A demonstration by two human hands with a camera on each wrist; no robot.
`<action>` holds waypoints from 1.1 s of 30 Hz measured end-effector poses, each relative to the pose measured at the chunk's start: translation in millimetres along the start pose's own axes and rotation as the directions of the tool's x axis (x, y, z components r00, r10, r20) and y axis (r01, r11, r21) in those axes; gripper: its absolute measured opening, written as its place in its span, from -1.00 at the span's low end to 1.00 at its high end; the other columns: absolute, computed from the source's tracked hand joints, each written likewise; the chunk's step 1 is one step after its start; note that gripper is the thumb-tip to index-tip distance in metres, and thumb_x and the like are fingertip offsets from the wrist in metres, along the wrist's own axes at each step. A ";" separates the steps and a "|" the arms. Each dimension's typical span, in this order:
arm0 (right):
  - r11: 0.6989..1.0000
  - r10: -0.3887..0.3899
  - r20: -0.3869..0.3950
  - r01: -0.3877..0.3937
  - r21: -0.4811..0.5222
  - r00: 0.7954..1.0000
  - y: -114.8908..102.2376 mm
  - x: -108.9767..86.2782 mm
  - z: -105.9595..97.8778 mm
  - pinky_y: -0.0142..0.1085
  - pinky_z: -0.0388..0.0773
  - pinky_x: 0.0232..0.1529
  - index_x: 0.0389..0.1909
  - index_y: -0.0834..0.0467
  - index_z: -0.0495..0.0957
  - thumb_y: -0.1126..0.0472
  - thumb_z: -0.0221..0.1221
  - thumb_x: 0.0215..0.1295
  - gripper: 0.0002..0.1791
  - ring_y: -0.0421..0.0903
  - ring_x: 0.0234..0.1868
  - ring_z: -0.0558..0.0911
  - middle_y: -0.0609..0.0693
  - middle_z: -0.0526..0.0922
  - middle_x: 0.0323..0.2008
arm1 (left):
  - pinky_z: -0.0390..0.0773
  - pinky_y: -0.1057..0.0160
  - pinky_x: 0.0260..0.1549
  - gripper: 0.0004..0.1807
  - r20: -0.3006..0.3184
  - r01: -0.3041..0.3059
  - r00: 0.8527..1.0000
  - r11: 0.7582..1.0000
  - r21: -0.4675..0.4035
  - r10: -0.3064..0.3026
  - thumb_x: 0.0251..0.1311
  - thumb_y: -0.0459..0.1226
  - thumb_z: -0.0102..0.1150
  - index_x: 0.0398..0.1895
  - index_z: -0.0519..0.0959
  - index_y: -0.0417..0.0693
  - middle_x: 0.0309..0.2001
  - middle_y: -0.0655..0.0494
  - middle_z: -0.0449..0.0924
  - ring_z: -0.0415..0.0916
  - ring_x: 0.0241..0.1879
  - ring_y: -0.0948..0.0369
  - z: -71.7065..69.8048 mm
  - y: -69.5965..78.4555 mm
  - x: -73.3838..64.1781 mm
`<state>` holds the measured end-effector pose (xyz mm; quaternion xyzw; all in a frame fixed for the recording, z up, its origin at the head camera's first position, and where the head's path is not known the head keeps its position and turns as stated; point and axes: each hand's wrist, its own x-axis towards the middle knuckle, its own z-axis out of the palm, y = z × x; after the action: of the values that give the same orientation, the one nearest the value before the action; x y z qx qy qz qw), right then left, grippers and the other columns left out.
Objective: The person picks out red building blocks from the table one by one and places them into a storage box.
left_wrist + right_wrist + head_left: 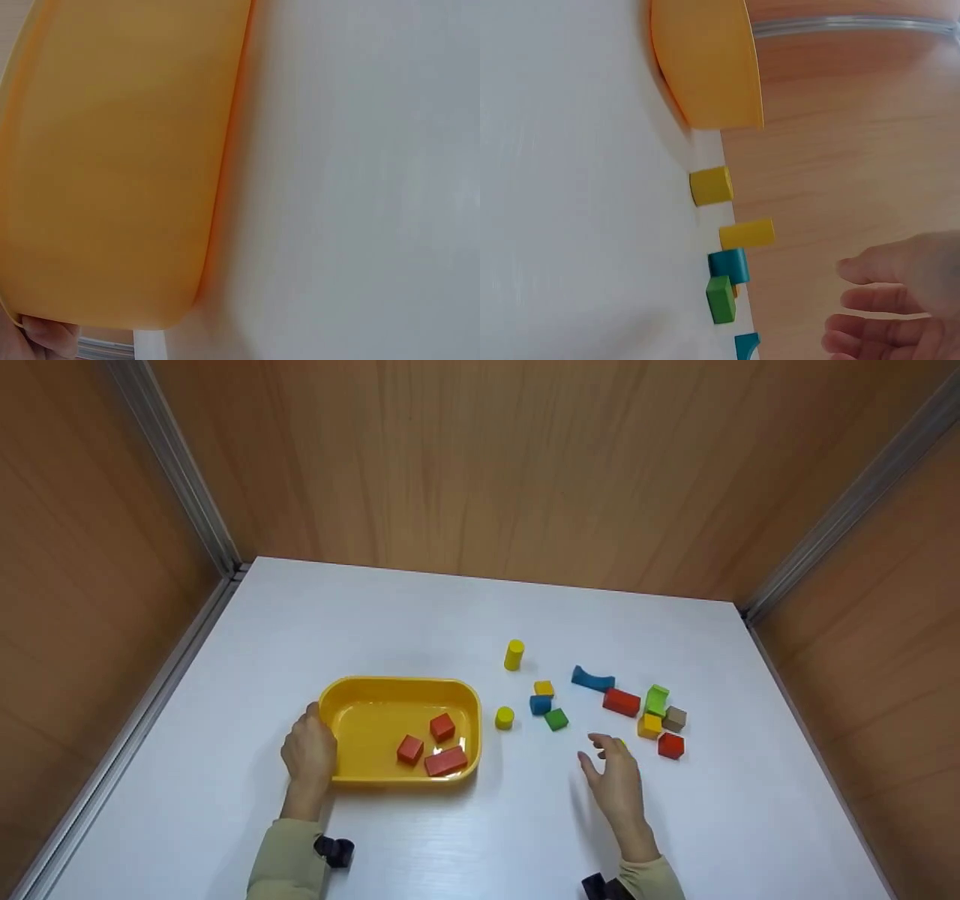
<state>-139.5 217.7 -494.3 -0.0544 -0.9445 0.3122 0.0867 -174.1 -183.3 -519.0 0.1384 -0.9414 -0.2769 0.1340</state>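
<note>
My left hand point(310, 750) grips the left rim of a yellow tray point(397, 679); in the left wrist view its fingers point(52, 336) curl under the tray's edge. Inside the tray lie two red cubes point(410, 750) and a red rectangular block point(445, 761). To the right, my right hand point(619, 795) hovers above the table with thumb and fingers apart and nothing between them. Just beyond it are a yellow-orange cube point(649, 726) and a red block point(671, 746). A small yellow piece is mostly hidden behind its fingers.
Two yellow cylinders point(514, 655) stand right of the tray, near a blue block point(540, 705), a green cube point(556, 719) and a small yellow block point(544, 688). Farther right lie a blue arch point(592, 679), a red block point(622, 702), a light green piece point(656, 700) and a grey-brown cube point(674, 719). Wooden panels surround the table.
</note>
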 end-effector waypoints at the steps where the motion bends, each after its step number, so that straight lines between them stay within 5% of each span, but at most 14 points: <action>1: 1.000 0.023 -0.006 -0.023 -0.003 1.000 3.3 0.0 -1.8 -0.17 0.48 -0.16 -0.05 0.25 0.45 0.29 0.22 0.05 -0.61 0.05 -0.21 0.50 0.16 0.51 -0.19 | 0.49 0.00 -0.60 -0.69 -0.001 -0.001 1.000 1.000 -0.001 0.001 0.19 -0.51 -0.19 0.00 0.32 -0.48 -0.30 -0.39 0.49 0.52 -0.45 -0.17 0.3 -0.2 -0.2; 10: 0.991 0.129 -0.050 -0.130 -0.028 0.990 31.4 -2.2 -14.3 -0.09 0.44 -0.11 0.03 0.33 0.36 0.30 0.21 0.07 -0.53 0.11 -0.13 0.43 0.27 0.41 -0.09 | 0.48 -0.06 -0.51 -0.68 0.018 0.030 0.999 1.000 0.009 -0.030 0.21 -0.50 -0.21 0.03 0.31 -0.45 -0.25 -0.39 0.48 0.50 -0.37 -0.21 -0.1 -0.5 -0.3; 24: 0.962 0.269 0.104 -0.261 -0.083 0.958 62.5 -1.4 -12.6 0.02 0.33 -0.02 0.11 0.36 0.22 0.25 0.22 0.05 -0.39 0.21 -0.07 0.37 0.38 0.29 -0.05 | 0.48 -0.04 -0.52 -0.68 0.018 0.029 0.999 1.000 -0.002 -0.029 0.20 -0.50 -0.19 0.03 0.32 -0.45 -0.26 -0.37 0.49 0.52 -0.39 -0.17 -0.6 0.3 0.0; 33: 0.957 0.279 0.150 -0.262 -0.127 0.948 71.4 1.8 -10.4 0.02 0.33 -0.01 0.05 0.40 0.26 0.29 0.23 0.03 -0.43 0.21 -0.08 0.41 0.38 0.36 -0.12 | 0.46 -0.02 -0.63 -0.69 -0.021 -0.002 1.000 1.000 0.005 0.002 0.18 -0.51 -0.19 -0.01 0.35 -0.45 -0.32 -0.36 0.50 0.51 -0.46 -0.18 0.8 -0.7 -1.4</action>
<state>-135.7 281.1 -528.6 -0.1617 -0.9472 0.2740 -0.0391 -172.9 -183.1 -520.3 0.1408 -0.9406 -0.2732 0.1440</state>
